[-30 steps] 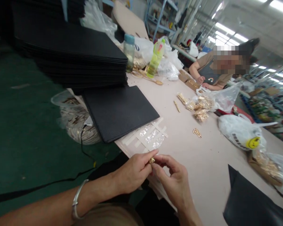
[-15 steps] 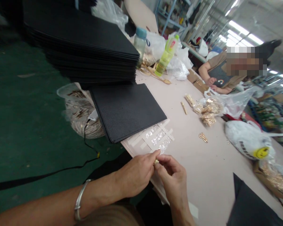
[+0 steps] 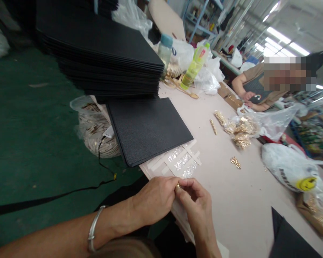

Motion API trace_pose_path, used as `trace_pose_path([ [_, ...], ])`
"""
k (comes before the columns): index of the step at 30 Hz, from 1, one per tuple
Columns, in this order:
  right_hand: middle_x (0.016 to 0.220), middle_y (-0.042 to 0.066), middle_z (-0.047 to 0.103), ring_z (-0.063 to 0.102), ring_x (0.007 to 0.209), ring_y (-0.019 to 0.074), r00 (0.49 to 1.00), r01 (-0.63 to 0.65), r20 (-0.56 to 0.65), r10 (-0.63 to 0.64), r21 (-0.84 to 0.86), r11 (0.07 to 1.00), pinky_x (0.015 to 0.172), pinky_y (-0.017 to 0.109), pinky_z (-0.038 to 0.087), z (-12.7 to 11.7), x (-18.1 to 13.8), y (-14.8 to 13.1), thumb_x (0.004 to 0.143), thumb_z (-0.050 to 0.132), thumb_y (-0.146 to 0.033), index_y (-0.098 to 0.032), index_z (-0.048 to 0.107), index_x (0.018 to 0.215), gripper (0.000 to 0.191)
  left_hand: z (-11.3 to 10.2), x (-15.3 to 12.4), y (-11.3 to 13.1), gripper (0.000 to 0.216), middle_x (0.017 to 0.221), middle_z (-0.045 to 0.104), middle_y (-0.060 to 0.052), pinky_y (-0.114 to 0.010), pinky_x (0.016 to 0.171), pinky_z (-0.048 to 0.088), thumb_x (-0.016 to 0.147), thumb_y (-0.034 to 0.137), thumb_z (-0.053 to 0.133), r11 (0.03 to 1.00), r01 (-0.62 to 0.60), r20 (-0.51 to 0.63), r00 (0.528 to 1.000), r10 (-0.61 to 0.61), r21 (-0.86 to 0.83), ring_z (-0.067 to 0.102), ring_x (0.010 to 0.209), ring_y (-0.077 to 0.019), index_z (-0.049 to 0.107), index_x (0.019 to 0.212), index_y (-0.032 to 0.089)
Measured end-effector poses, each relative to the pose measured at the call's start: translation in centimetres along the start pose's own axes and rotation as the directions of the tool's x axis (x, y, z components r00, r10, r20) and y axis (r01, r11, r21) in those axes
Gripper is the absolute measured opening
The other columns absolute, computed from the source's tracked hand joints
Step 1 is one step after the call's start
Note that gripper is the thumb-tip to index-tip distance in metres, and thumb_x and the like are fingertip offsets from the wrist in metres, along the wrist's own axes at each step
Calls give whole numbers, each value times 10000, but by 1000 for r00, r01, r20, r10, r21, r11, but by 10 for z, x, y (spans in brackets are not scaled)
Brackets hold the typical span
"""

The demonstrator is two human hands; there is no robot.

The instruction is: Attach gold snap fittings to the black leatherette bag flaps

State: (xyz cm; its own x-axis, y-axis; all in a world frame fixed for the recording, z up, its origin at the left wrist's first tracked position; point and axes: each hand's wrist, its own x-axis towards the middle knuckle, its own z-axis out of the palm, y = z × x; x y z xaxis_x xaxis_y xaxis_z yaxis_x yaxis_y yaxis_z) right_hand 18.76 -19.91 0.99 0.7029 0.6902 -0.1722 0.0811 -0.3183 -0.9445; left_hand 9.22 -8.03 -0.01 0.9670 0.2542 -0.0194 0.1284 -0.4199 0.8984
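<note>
My left hand (image 3: 156, 196), with a silver bangle on its wrist, is closed near the table's front edge. Its fingertips meet those of my right hand (image 3: 197, 200), which is pinched from the other side. Between them shows a bit of a small gold metal piece (image 3: 178, 186); the fingers cover most of it, so its exact kind is hidden. Just beyond my hands, clear tape strips (image 3: 182, 162) lie on the table. Behind them rests a flat black leather-like panel (image 3: 150, 127). A little cluster of gold metal pieces (image 3: 235, 163) lies to the right.
A tall stack of black panels (image 3: 104, 53) stands at the back left. Bottles, including a yellow-green one (image 3: 195, 68), bagged gold hardware (image 3: 243, 130), a white plastic bag (image 3: 288, 166) and a black sheet (image 3: 290, 234) are on the table. A co-worker (image 3: 255, 84) sits across.
My fingers have closed further over the gold piece, and the left index finger has bent down. The whole view has shifted slightly, moving the table things a little right and down.
</note>
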Motion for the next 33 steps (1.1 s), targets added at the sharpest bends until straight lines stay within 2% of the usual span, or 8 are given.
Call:
trace_pose_path([
  [7, 688, 25, 674, 600, 627, 151, 990, -134, 62, 129, 101, 986, 593, 243, 483, -5, 4, 0, 712, 760, -347, -162, 695, 823, 225, -29, 2, 2, 218, 870, 660, -12, -257, 711, 437, 918, 201, 384, 986, 57, 245, 969, -17, -156, 623, 818, -175, 599, 889, 179],
  [11, 635, 3, 635, 566, 585, 128, 982, -176, 78, 170, 85, 981, 562, 224, 459, -6, 3, 1, 713, 765, -337, -163, 689, 830, 223, -34, 4, 2, 279, 835, 639, -21, -257, 707, 430, 952, 232, 329, 984, 70, 277, 961, -22, -166, 601, 794, -168, 579, 847, 165],
  [19, 644, 18, 656, 581, 598, 137, 986, -131, 109, 123, 73, 989, 583, 240, 471, -5, 1, 2, 779, 727, -366, -163, 681, 847, 218, -35, 6, -1, 236, 824, 656, -13, -256, 715, 450, 915, 247, 386, 951, 173, 351, 933, -75, -257, 627, 801, -168, 608, 899, 169],
  [22, 692, 17, 672, 601, 645, 144, 992, -32, 117, 36, -36, 999, 628, 251, 485, -6, 0, -2, 835, 673, -334, -180, 687, 871, 159, -35, 7, -2, 248, 775, 645, -6, -251, 688, 451, 905, 253, 386, 938, 203, 340, 935, -100, -282, 628, 770, -165, 612, 851, 167],
  [25, 821, 13, 684, 627, 765, 153, 975, 197, 147, -167, -221, 955, 722, 262, 498, -8, 0, -9, 847, 655, -230, -218, 698, 939, 103, -36, 8, -2, 301, 742, 641, -9, -259, 687, 456, 913, 262, 359, 951, 188, 305, 946, -109, -244, 620, 742, -168, 635, 848, 162],
  [27, 893, 17, 681, 634, 826, 160, 926, 372, 189, -326, -319, 872, 762, 269, 507, -10, 0, -12, 847, 643, -167, -240, 693, 1022, 196, -37, 8, -1, 312, 781, 654, -13, -263, 695, 468, 908, 253, 354, 949, 176, 296, 951, -95, -261, 621, 734, -166, 653, 908, 165],
  [30, 996, 48, 687, 647, 915, 176, 810, 586, 283, -513, -391, 710, 811, 282, 530, -12, 2, -13, 887, 576, -99, -248, 677, 1120, 295, -38, 7, -1, 287, 796, 660, -14, -259, 691, 478, 879, 225, 367, 933, 191, 291, 951, -100, -305, 626, 728, -165, 648, 877, 171],
  [33, 1020, 66, 691, 657, 936, 177, 731, 682, 349, -586, -414, 604, 831, 276, 543, -11, 6, -14, 899, 567, -77, -238, 673, 1136, 305, -42, 3, -2, 262, 747, 652, -9, -249, 672, 470, 877, 236, 377, 942, 201, 271, 954, -126, -269, 627, 730, -168, 616, 785, 183],
])
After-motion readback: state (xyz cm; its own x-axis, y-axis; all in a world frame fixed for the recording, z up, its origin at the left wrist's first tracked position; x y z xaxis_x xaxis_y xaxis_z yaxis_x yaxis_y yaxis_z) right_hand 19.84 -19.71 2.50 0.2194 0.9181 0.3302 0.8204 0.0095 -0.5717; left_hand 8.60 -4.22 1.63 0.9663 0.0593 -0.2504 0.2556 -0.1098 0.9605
